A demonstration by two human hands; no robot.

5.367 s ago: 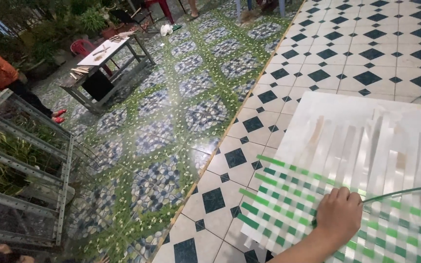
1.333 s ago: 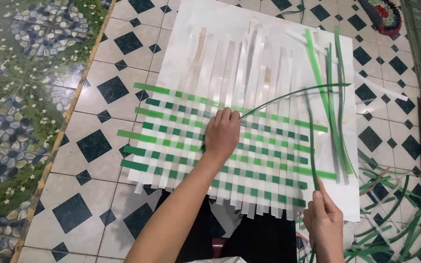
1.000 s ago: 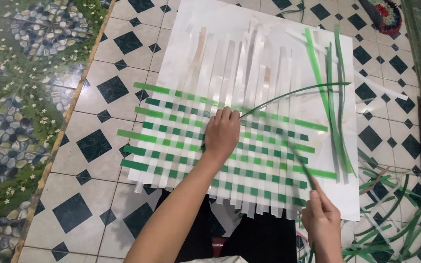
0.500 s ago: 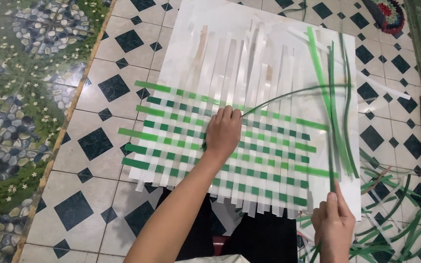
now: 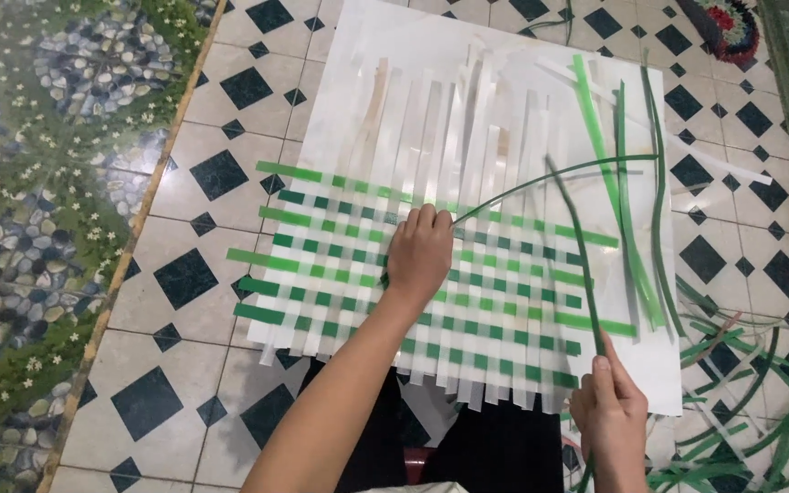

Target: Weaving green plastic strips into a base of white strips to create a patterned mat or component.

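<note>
on a tiled floor [image 5: 184,301] of white squares and dark diamonds, a white sheet [image 5: 358,55] lies under my half-woven mat [image 5: 495,274] of green and translucent white strips. loose green strips [image 5: 632,210] rest on the sheet's right side, more [image 5: 751,429] scattered off its corner. my left hand [image 5: 419,256] presses flat on the weave, fingers spread and gripping nothing, their tips at the end of a curved green strip [image 5: 550,178]. my right hand [image 5: 609,415], at the mat's lower right edge, pinches one dark green strip [image 5: 577,246] between thumb and fingers, standing upward.
</note>
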